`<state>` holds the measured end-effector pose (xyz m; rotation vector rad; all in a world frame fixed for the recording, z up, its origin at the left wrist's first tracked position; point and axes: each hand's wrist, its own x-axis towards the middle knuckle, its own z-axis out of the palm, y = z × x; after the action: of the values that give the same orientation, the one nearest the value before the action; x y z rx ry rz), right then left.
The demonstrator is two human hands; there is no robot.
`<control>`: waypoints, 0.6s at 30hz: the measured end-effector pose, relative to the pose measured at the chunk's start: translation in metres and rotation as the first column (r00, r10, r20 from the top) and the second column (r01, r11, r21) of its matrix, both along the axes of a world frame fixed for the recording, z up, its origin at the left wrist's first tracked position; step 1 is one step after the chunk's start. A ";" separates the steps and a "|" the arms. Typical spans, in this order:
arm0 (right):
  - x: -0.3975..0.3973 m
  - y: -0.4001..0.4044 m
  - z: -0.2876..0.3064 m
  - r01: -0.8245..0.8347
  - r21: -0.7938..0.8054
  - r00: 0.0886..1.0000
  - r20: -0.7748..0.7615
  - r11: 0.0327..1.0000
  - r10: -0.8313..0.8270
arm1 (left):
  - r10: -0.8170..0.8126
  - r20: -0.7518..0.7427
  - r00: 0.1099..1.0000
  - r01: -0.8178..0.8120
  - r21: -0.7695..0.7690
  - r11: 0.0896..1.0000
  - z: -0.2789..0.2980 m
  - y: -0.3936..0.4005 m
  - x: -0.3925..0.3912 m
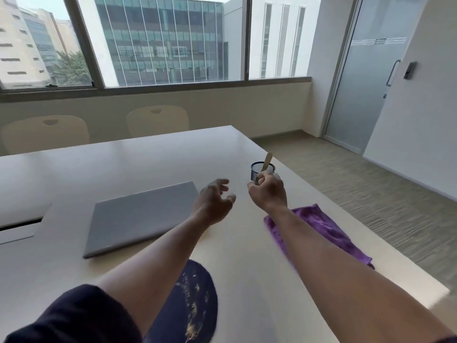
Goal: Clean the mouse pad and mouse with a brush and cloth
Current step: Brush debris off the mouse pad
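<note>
- Step in hand, by judgement: fetching the brush (267, 160); no cleaning begun.
- Brush standing handle-up in mesh cup (262, 170), far right on desk (123, 164).
- Right hand (268, 191) raised just before the cup, fingers curled near the handle's lower part; contact with the handle not discernible, so grip state cannot be told.
- Left hand (214, 201) hovering above the desk beside the right, fingers spread and relaxed, grip wide, holding nothing.
- Both forearms stretched forward from the near edge; dark sleeve (74, 315) on left upper arm.
- Pad (195, 303) dark, near edge, between the forearms, pale crumbs strewn across it.
- Cloth (319, 226) purple, flat on the desk, partly under the right forearm.
- Mouse not visible.
- Closed laptop (143, 216) left of the hands.
- Next move, by judgement: secure pinch on the handle, straight lift clear of the cup without tipping it, then carry back to the pad.
</note>
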<state>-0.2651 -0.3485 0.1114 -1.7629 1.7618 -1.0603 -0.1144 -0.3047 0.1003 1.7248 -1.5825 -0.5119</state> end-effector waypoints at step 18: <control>-0.042 -0.164 -0.025 0.028 -0.027 0.997 -0.064 0.999 -0.030 | 0.150 -0.124 0.981 -0.130 0.155 0.979 -0.067 -0.164 -0.091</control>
<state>-0.3067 -0.5129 0.0865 -1.8117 1.8251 -1.0536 -0.2053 -0.4690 0.0333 1.8538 -1.3456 -0.6734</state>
